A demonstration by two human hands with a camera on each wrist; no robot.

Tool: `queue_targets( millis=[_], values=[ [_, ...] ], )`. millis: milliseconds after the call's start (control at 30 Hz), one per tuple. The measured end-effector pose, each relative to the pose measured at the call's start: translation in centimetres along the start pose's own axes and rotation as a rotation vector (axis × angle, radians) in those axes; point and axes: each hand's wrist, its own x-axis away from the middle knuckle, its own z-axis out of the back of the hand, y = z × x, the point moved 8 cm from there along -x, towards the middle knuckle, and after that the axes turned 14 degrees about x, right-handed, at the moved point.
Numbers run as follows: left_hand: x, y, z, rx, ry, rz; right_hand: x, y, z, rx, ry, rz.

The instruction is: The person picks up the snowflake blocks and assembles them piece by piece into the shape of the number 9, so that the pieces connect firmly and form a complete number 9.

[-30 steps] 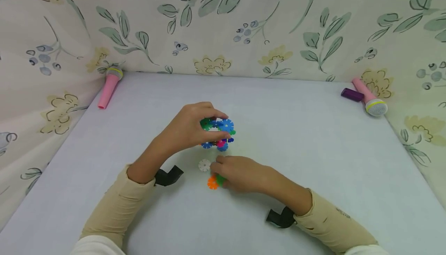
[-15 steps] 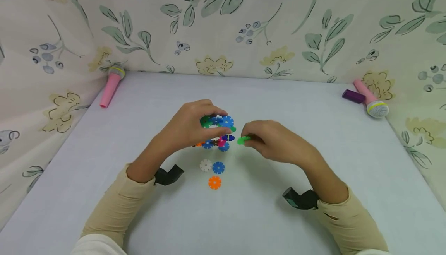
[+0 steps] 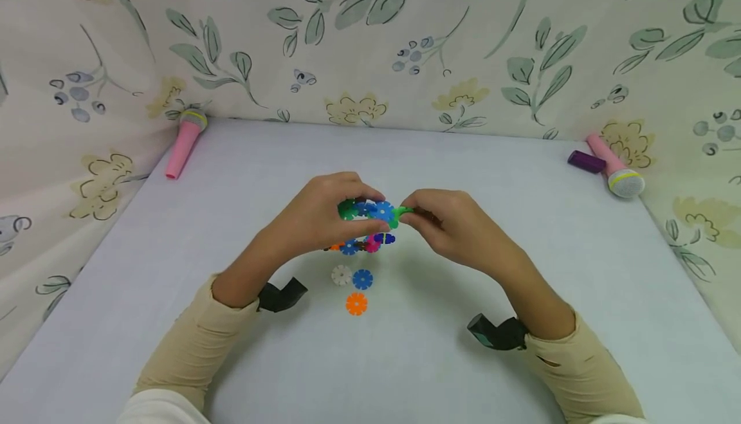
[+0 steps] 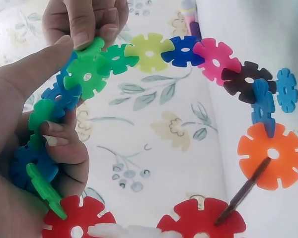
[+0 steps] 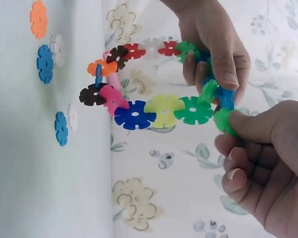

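Observation:
My left hand (image 3: 321, 212) grips a ring of interlocking notched plastic discs (image 4: 139, 52), holding it up above the table. The linked discs are red, white, orange, brown, pink, dark blue, yellow, green and blue. Between thumb and fingers my right hand (image 3: 463, 228) pinches a light green disc (image 5: 222, 121) right at the ring's edge, beside another light green disc (image 4: 82, 74). On the table below lie a loose white disc (image 3: 338, 271), a blue disc (image 3: 359, 275) and an orange disc (image 3: 352, 300). The right wrist view also shows another loose blue disc (image 5: 61, 134).
A pink toy microphone (image 3: 182, 147) lies at the back left of the white table (image 3: 550, 250). At the back right, a second microphone (image 3: 626, 181) lies beside a purple block (image 3: 586, 161). Floral fabric (image 3: 359, 70) rises behind the table. Black camera mounts (image 3: 282, 295) project from both wrists.
My right hand has picked the light green disc up from the table and brought it up to the ring's right side. My left hand keeps its grip, the ring shifting slightly right.

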Motion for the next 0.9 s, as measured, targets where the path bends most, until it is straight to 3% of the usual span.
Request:
queue_targets(
  millis=[267,367,500,633,700,800,900],
  values=[
    [-0.1,0.1,-0.4,0.017,0.009,-0.034,0.0,-1.2,0.3,0.091,0.159,0.082],
    [-0.1,0.1,-0.3,-0.007,0.012,-0.028,-0.1,-1.2,0.0,0.092,0.184,0.086],
    [0.0,0.1,0.1,-0.068,0.012,-0.002,-0.3,-0.7,-0.2,0.088,0.161,0.030],
    [0.0,0.0,0.8,-0.152,0.030,0.040,-0.2,-0.5,0.3,0.142,0.202,-0.057],
    [0.0,-0.3,1.2,-0.197,0.045,0.073,-0.1,-1.1,0.2,0.143,0.215,-0.039],
    [0.2,-0.8,1.8,-0.249,0.067,0.117,-0.1,-2.8,-1.6,0.092,0.106,0.076],
    [0.3,-0.9,2.2,-0.269,0.080,0.128,0.3,-4.7,-5.6,0.058,-0.149,0.199]
  ],
)
